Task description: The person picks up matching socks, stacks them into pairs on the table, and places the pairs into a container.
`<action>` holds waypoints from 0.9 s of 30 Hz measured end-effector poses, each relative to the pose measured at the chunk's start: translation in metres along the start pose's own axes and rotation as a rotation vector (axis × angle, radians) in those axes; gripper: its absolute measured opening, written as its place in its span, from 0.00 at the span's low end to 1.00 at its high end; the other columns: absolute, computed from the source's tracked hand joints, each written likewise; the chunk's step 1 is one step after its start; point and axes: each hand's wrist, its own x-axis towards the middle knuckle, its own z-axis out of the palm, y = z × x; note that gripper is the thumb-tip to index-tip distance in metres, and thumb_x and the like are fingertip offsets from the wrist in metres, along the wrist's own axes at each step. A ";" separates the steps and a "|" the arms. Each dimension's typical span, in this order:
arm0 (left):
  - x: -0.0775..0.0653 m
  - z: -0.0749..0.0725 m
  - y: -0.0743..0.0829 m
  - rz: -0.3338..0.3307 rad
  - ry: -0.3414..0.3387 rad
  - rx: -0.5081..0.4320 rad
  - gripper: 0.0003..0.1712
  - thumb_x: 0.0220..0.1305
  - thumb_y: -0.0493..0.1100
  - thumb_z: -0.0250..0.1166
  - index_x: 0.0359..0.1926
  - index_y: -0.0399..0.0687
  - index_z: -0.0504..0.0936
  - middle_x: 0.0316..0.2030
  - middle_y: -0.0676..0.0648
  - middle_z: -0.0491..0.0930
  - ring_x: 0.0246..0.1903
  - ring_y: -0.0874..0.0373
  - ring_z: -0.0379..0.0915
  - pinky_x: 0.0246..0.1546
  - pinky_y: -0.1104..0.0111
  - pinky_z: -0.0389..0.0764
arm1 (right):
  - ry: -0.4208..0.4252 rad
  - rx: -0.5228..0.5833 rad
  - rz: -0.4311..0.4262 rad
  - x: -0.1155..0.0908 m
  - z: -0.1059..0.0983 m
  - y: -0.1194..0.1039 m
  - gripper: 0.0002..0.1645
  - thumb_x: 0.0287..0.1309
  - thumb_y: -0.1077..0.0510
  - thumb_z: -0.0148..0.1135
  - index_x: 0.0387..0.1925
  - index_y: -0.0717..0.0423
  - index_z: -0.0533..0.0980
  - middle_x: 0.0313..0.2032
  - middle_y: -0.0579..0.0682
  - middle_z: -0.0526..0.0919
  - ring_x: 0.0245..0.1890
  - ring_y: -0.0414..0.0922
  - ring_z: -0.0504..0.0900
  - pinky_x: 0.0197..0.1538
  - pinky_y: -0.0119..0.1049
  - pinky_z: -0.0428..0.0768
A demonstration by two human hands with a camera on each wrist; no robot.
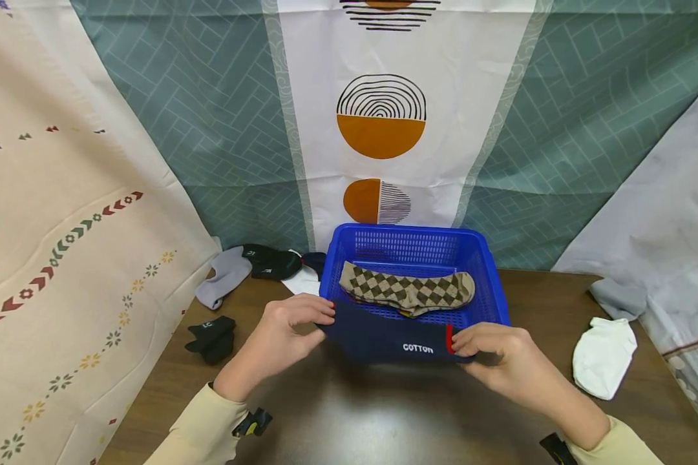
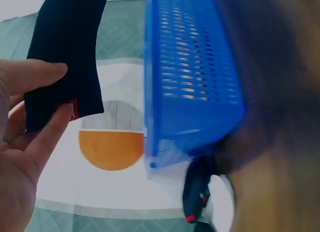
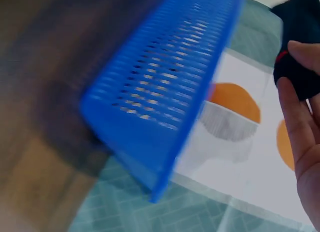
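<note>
A navy sock (image 1: 378, 337) with "COTTON" lettering and a red band stretches sideways between my two hands, in front of the blue basket's near wall. My left hand (image 1: 285, 329) pinches its left end between thumb and fingers; the left wrist view shows a small red tag (image 2: 73, 108) under a fingertip. At the other end, beside the red band, my right hand (image 1: 500, 361) pinches the sock. Behind it, the blue plastic basket (image 1: 488, 278) holds brown-and-beige argyle socks (image 1: 410, 289), laid lengthwise across it.
Left of the basket lie a grey sock (image 1: 223, 278), a black sock (image 1: 267, 261) and a white one (image 1: 304, 282). Another black sock (image 1: 212, 339) lies nearer. On the right are a white sock (image 1: 605, 357) and a grey sock (image 1: 618, 298). Patterned cloth (image 1: 221, 129) hangs behind the brown table (image 1: 535, 303).
</note>
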 end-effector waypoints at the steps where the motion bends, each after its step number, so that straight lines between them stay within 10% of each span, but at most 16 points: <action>1: -0.003 0.002 -0.001 0.020 -0.010 0.006 0.12 0.48 0.32 0.69 0.34 0.51 0.87 0.41 0.55 0.84 0.47 0.63 0.77 0.50 0.64 0.78 | -0.010 -0.002 -0.039 -0.004 0.003 0.001 0.24 0.28 0.72 0.74 0.28 0.44 0.81 0.35 0.42 0.85 0.38 0.40 0.83 0.50 0.18 0.73; 9: -0.023 0.025 -0.005 0.159 -0.132 0.047 0.06 0.48 0.37 0.71 0.31 0.48 0.86 0.36 0.54 0.84 0.45 0.60 0.78 0.48 0.69 0.79 | -0.153 -0.131 -0.128 -0.033 0.024 0.008 0.21 0.21 0.67 0.75 0.24 0.45 0.79 0.34 0.39 0.82 0.36 0.35 0.80 0.41 0.20 0.75; 17: -0.031 0.051 -0.005 0.121 -0.386 0.174 0.04 0.54 0.43 0.68 0.29 0.48 0.86 0.35 0.55 0.83 0.46 0.63 0.77 0.48 0.72 0.77 | -0.282 -0.264 -0.081 -0.051 0.042 0.020 0.19 0.19 0.65 0.74 0.17 0.43 0.74 0.26 0.34 0.77 0.30 0.30 0.73 0.34 0.25 0.73; 27: -0.030 0.081 -0.028 0.032 -0.496 0.278 0.06 0.52 0.42 0.68 0.20 0.51 0.83 0.26 0.59 0.80 0.31 0.68 0.74 0.34 0.75 0.77 | -0.394 -0.408 -0.015 -0.045 0.055 0.036 0.16 0.23 0.65 0.70 0.12 0.44 0.72 0.22 0.35 0.75 0.26 0.34 0.72 0.29 0.31 0.73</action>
